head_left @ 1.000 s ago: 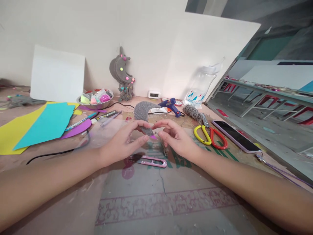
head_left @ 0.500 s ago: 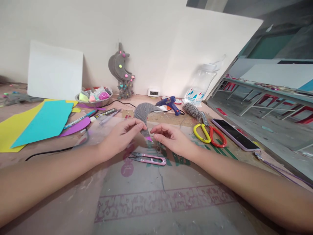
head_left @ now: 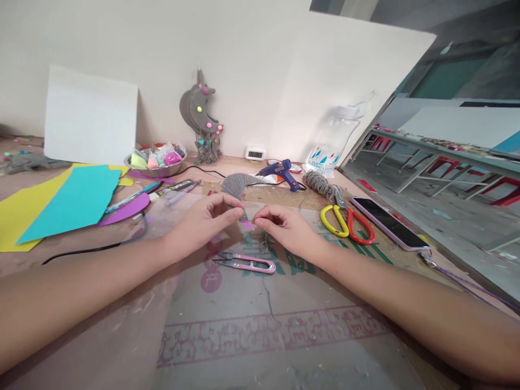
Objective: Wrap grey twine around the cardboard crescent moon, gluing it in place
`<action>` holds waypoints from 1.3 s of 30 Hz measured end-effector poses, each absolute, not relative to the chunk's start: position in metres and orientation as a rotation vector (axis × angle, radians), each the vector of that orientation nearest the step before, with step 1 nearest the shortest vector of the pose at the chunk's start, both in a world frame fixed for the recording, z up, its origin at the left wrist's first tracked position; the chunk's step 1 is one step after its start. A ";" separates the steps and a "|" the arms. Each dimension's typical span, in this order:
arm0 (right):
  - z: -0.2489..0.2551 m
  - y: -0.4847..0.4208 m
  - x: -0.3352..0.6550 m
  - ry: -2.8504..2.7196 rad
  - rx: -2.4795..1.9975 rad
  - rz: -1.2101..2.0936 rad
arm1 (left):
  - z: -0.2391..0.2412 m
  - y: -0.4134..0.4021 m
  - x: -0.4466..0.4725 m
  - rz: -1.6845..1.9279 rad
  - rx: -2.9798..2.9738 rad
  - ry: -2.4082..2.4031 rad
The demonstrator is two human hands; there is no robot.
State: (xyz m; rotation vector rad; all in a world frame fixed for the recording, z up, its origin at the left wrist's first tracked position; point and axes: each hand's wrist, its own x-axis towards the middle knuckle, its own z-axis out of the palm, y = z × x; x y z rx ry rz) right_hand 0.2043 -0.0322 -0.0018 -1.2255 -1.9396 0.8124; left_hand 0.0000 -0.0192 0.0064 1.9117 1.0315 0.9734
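Note:
A crescent shape wrapped in grey yarn [head_left: 236, 184] is tilted low over the table, its purple tip [head_left: 246, 223] showing between my hands. My left hand [head_left: 205, 222] pinches the crescent's lower end with thumb and fingers closed. My right hand [head_left: 284, 227] is closed in a pinch just right of that tip, on a thin grey yarn strand that trails down to the table. Pink thread snips [head_left: 247, 264] lie just in front of both hands.
A blue glue gun [head_left: 282, 173], a grey yarn bundle [head_left: 320, 184], yellow and red scissors [head_left: 347, 222] and a phone [head_left: 385, 222] lie to the right. Coloured paper sheets [head_left: 69, 200], pens and a metal bowl [head_left: 156, 162] sit left. A finished grey moon [head_left: 199, 111] leans on the wall.
The crescent has tipped lower and away from me. My left fingers closed onto its lower end, and my right hand drew in closer to the tip with its pinch tightened.

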 end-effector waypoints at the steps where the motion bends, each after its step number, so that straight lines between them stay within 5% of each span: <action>1: -0.001 -0.032 0.204 -1.937 -1.229 0.804 | 0.008 -0.020 0.001 0.964 1.909 1.033; 39: 0.002 -0.032 0.205 -1.995 -1.237 0.704 | 0.011 -0.022 0.003 0.939 1.803 1.019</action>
